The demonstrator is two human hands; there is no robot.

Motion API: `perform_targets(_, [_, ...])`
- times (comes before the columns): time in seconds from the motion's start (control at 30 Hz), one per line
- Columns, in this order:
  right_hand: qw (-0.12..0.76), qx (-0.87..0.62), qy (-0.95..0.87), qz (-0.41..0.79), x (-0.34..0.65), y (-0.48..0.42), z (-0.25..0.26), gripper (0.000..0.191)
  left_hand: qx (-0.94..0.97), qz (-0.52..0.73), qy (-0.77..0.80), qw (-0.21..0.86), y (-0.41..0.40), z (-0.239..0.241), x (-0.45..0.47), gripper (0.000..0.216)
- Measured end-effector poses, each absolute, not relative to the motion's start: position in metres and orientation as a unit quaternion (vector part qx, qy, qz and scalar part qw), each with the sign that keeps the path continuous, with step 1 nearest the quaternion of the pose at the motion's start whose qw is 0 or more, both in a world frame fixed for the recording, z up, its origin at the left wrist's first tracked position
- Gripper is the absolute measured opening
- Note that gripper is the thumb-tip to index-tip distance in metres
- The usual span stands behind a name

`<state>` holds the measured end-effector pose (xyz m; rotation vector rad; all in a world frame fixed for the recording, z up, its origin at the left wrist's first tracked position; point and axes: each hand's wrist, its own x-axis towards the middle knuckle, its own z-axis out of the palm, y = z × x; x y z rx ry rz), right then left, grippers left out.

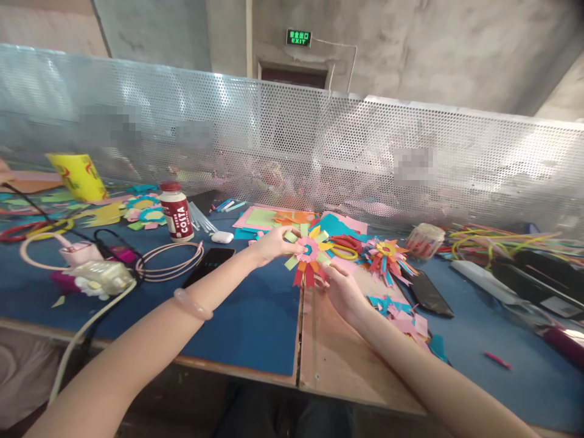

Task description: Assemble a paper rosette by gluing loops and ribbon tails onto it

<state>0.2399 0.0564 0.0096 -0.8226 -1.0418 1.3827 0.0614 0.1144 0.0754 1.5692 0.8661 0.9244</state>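
Observation:
A paper flower (308,250) is held up above the table between my two hands. Its petals are green, yellow, orange and red around a pink ring with a blue middle. My left hand (272,246) pinches its left edge by the green petals. At the lower right, my right hand (341,288) has its fingers closed on the flower's edge, partly behind the petals. Just right of it lies another paper flower (387,255) in orange, red and blue. Behind are sheets of coloured paper (264,218) and red-handled scissors (347,244).
A Costa bottle (176,213), an earbud case (222,237) and a phone (214,263) stand or lie at left, near a coiled cable (171,263). Paper scraps (410,322), another phone (427,293) and a jar (425,241) are at right. A perforated metal screen (292,134) borders the back.

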Motion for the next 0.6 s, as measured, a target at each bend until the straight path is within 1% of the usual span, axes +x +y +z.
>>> perform_targets(0.13, [0.581,-0.346,-0.446,0.586,0.2408,0.0554,0.0126,0.013,0.656,0.405,0.366,0.521,0.115,0.0741,0.0623,0.029])
perform_targets(0.3, [0.579,-0.35,-0.462,0.573,0.2435,0.0541,0.0142,0.004,0.663,0.413,0.359,0.511,0.1167,0.073,0.0608,0.027])
perform_targets(0.43, [0.572,-0.358,-0.468,0.571,0.244,0.0542,0.0122,0.005,0.665,0.413,0.356,0.511,0.1159,0.0738,0.0611,0.024])
perform_targets(0.6, [0.56,-0.358,-0.473,0.578,0.2427,0.0542,0.0115,0.014,0.667,0.409,0.359,0.509,0.1135,0.0748,0.0627,0.024])
